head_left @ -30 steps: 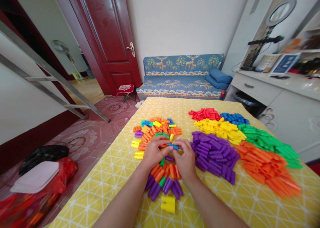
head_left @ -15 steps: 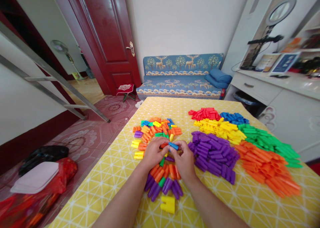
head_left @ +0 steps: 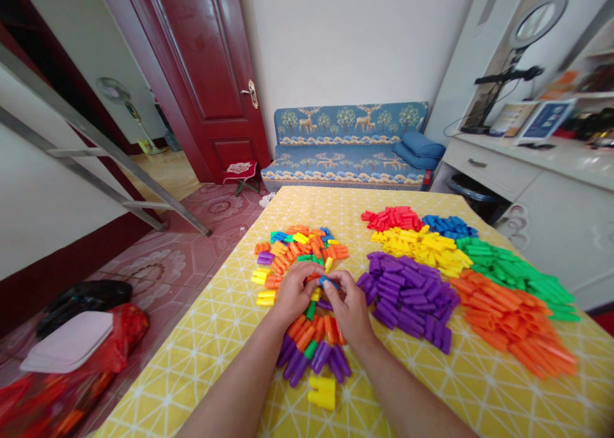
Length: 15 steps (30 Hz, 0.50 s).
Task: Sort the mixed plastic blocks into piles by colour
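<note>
Right hand (head_left: 352,304) with thumb and fingers pinched on a small blue piece (head_left: 326,281), left hand (head_left: 293,294) curled just beside it, its grip too hidden to tell, both above a multicoloured arrangement of pieces (head_left: 282,261), purple pile (head_left: 412,297) to the right, yellow patterned tablecloth (head_left: 192,374) beneath

blue piece (head_left: 328,282) part-hidden, ladder (head_left: 79,151) cropped
</note>
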Tool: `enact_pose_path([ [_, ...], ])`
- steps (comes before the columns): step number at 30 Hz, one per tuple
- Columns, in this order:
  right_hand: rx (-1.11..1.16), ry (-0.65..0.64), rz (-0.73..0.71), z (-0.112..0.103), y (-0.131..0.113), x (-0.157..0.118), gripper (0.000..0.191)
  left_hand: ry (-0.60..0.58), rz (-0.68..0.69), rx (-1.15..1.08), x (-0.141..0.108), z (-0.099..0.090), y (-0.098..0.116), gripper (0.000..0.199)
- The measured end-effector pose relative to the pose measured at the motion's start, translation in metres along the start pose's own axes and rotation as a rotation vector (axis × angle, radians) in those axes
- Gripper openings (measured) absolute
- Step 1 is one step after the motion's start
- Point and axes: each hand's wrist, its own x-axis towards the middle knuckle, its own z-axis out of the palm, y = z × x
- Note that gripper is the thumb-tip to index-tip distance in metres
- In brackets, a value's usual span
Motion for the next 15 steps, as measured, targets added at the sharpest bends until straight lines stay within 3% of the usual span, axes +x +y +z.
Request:
enact_pose_path([
  [7,0.001,-0.039,-0.041,0.005,0.002,0.001,0.027,-0.007,0.006,0.086,0.002,0.001,-0.001,0.027],
  [15,0.002,0.082,-0.077,0.002,-0.008,-0.001,0.024,-0.065,-0.042,0.1,0.01,-0.001,-0.004,0.029],
])
